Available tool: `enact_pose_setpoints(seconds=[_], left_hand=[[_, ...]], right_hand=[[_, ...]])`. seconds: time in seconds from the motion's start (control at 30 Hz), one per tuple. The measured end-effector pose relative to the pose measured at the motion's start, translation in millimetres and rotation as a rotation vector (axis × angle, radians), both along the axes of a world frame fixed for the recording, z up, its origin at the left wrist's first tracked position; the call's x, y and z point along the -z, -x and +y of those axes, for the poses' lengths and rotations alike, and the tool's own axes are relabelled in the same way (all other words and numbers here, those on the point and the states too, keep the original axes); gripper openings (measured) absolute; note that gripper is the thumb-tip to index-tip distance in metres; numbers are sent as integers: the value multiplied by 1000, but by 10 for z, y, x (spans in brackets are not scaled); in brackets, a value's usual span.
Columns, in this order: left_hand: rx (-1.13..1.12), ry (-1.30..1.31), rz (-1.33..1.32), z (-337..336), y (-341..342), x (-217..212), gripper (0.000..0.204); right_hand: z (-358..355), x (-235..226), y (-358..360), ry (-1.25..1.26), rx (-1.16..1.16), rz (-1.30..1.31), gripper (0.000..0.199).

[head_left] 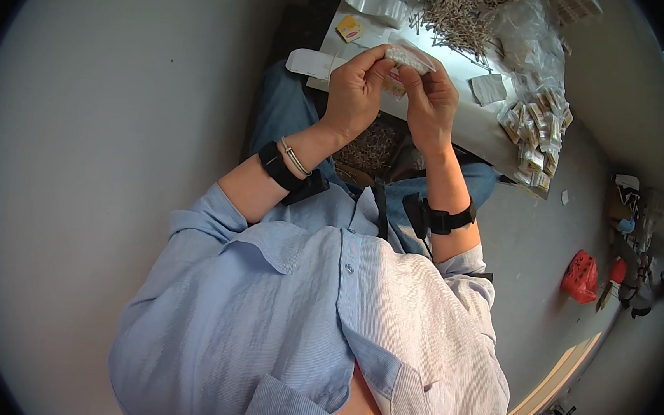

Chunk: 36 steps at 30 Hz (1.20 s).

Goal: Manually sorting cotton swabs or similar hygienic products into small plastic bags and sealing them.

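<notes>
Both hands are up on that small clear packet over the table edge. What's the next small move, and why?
Probably press the packet's open top edge shut between the fingertips. Both the left hand and right hand pinch it, it looks filled with white contents, and finished packets lie piled on the table.

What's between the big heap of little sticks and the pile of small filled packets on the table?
In the head view, a small flat grey pouch lies between the stick heap and the packet pile.

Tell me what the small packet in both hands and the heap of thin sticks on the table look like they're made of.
The packet looks like clear, glossy plastic film: white contents show through and it catches the light. The thin sticks look like pale wood or paper stems, matte and tan; too small to tell which. Both the left hand and right hand pinch the packet.
</notes>
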<state>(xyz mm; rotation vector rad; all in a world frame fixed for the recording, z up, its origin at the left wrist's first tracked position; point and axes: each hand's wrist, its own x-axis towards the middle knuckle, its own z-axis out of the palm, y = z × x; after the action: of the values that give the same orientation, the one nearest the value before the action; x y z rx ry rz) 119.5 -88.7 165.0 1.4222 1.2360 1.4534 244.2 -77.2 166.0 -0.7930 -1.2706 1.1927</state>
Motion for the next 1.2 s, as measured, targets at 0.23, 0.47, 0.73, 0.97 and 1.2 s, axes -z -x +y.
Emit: enact_pose_setpoints(seconds=[0.23, 0.47, 0.73, 0.97, 1.2], left_hand=[[179, -139, -139, 247, -49, 427, 34], [274, 111, -276, 408, -54, 934, 26], [336, 190, 127, 649, 48, 1232, 17], [357, 110, 226, 692, 135, 1244, 15], [328, 90, 15, 633, 68, 1180, 20]], right_hand=[[238, 260, -185, 13, -98, -44, 28], [428, 765, -414, 197, -167, -169, 29], [610, 1132, -588, 158, -127, -505, 27], [477, 1206, -400, 234, -23, -288, 22], [424, 1356, -316, 175, 64, -132, 17]])
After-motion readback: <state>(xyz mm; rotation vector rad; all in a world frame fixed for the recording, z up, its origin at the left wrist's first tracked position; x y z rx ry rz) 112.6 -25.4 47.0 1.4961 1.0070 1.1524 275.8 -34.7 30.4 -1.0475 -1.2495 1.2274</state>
